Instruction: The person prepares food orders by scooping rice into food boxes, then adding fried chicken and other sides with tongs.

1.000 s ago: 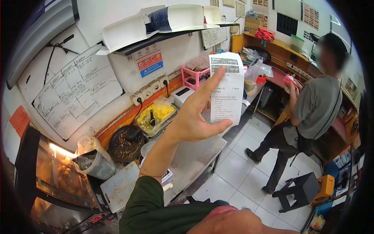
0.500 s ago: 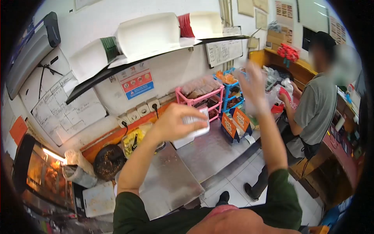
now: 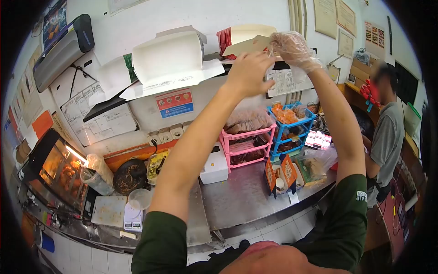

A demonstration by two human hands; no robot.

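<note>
My left hand (image 3: 251,73) is bare and raised in front of the wall shelf, fingers apart, with nothing visible in it. Close to its fingertips is my right hand (image 3: 294,51), in a loose clear plastic glove. The gloved fingers are curled at the edge of a brownish paper box (image 3: 246,46), which lies level with the shelf; the glove partly hides their grip. A large white paper box (image 3: 169,55) and a red-edged stack of boxes (image 3: 224,42) stand on the shelf.
Below are a white device (image 3: 214,166), a pink rack (image 3: 248,145), a blue rack (image 3: 289,132) and an orange-and-blue open box (image 3: 281,176). A lit food cabinet (image 3: 59,169) is at left. At right stands a co-worker (image 3: 388,132) in grey.
Both hands have risen to the shelf and come closer together. The brownish paper box now shows beside the gloved hand. My view has shifted, and the co-worker appears farther right.
</note>
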